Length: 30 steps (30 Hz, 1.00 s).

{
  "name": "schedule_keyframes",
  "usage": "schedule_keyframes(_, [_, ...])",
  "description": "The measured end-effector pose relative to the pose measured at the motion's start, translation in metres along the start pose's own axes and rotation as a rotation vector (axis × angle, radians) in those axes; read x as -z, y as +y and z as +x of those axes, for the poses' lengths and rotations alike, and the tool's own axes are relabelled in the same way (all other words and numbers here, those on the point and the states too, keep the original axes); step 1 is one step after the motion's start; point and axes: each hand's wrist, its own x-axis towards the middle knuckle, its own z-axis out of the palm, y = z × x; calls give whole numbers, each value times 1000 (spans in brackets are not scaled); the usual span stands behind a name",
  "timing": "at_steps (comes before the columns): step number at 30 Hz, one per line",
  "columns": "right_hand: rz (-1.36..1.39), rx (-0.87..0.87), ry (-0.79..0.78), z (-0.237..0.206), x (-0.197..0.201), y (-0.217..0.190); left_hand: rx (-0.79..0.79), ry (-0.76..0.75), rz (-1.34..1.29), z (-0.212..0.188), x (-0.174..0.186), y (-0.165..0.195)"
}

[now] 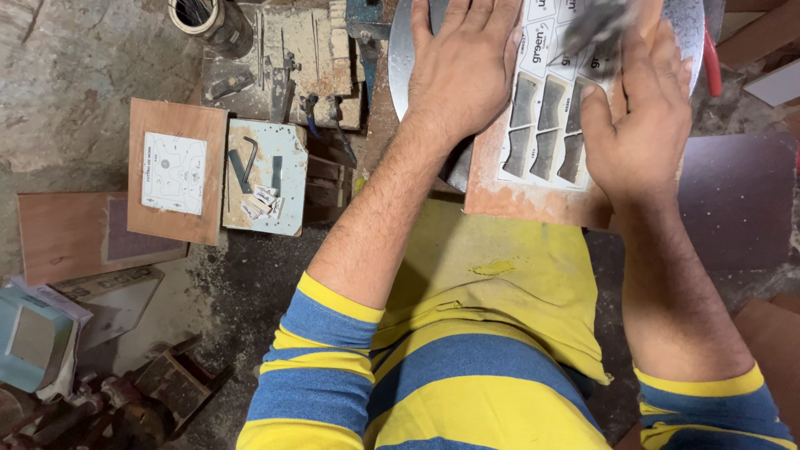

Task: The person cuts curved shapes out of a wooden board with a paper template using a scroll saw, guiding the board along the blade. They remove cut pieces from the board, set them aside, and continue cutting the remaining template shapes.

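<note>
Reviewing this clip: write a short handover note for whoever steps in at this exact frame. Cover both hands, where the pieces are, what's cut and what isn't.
Left hand: flat, palm down, on the left edge of the plywood board and the round metal table under it.
Right hand: flat on the board's right side, fingers spread, gripping nothing.
Board: lies across the round table, white paper template glued on top.
Done: several curved shapes in the lower template rows already show as dark cut-outs.
Left: upper template shapes look uncut; a blurred spot near the top hides part.
Nearby: a second board with template on the floor to the left, a hex key on a pale panel beside it.
</note>
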Motion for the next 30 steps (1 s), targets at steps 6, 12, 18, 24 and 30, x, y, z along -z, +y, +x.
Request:
schedule_keyframes(6, [3, -14, 7, 0, -1, 0, -4, 2, -18, 2, 0, -1])
schedule_keyframes(12, [-28, -17, 9, 0, -3, 3, -2, 18, -54, 3, 0, -1])
schedule_keyframes(18, [-17, -18, 5, 0, -3, 6, 16, -11, -61, 3, 0, -1])
schedule_keyframes(24, [5, -10, 3, 7, 2, -5, 30, -28, -71, 4, -1, -1])
schedule_keyframes(30, [42, 16, 28, 15, 11, -22, 20, 6, -88, 4, -3, -3])
